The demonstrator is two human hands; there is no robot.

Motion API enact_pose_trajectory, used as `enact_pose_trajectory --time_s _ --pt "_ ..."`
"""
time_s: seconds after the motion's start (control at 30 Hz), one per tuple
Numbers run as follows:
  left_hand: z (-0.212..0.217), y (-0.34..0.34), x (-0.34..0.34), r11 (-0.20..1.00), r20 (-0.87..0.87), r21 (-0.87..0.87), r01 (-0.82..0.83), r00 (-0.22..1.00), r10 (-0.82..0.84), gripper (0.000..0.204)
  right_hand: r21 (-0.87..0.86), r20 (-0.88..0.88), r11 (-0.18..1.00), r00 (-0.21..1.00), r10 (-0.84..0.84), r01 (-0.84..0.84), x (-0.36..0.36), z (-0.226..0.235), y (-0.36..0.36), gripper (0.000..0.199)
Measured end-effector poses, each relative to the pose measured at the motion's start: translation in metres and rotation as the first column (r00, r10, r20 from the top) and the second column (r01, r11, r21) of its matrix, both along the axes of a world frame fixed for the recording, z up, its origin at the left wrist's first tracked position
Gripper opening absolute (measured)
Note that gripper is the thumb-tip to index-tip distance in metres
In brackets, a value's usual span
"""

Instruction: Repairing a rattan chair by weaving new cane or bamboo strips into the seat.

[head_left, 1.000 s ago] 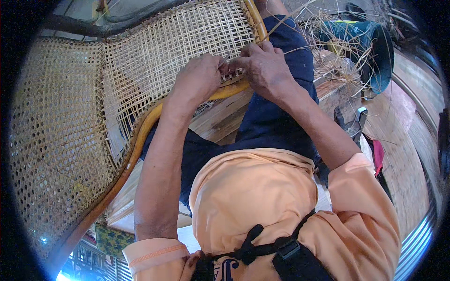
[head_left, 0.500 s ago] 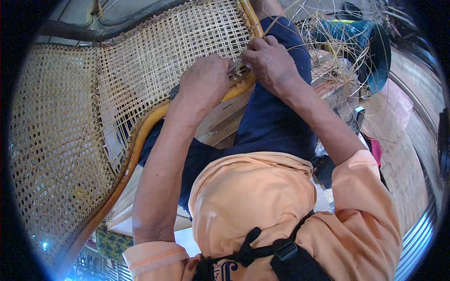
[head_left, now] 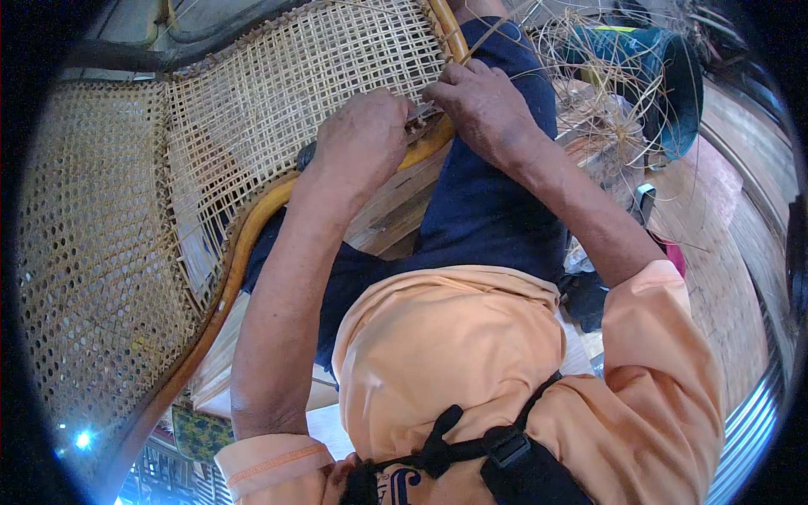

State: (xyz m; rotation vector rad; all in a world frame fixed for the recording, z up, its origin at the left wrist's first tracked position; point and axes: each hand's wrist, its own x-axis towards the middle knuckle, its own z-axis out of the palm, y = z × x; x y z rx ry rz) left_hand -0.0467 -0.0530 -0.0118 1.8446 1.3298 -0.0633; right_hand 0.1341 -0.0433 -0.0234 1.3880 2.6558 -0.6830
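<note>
A curved wooden chair frame (head_left: 240, 244) with woven cane webbing (head_left: 278, 101) rests across my lap. My left hand (head_left: 362, 135) is closed at the webbing's edge, by the frame's inner corner, and a small pale tip shows beside its fingers. Just right of it, my right hand (head_left: 480, 105) is closed at the same corner. A cane strand (head_left: 484, 35) rises from beside its fingers. What exactly lies between the two hands is mostly hidden by the fingers. Further left, a denser cane panel (head_left: 93, 236) with round holes meets the open weave along a seam.
At the upper right a dark green bucket (head_left: 682, 101) lies on its side, with a tangle of loose cane strands (head_left: 602, 101) in front of it. Wooden boards (head_left: 715, 269) cover the floor to the right. A patterned cloth (head_left: 202, 433) is at the lower left.
Both hands and the chair frame sit slightly further left in the picture. The hands remain closed at the same corner of the webbing.
</note>
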Motion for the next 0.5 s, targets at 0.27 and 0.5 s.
enact_pose_trajectory --time_s 0.27,0.5 --pt "-0.012 0.025 -0.005 0.990 0.057 -0.129 0.054 0.997 -0.047 0.020 -0.042 -0.010 0.998 0.999 0.039 -0.039 0.011 0.003 0.000 0.029" --pt "0.025 0.067 -0.029 0.510 0.497 -0.801 -0.313 0.126 0.858 0.042 -0.421 -0.518 0.850 0.686 -0.511 0.315 -0.044 0.049 0.014 0.041"
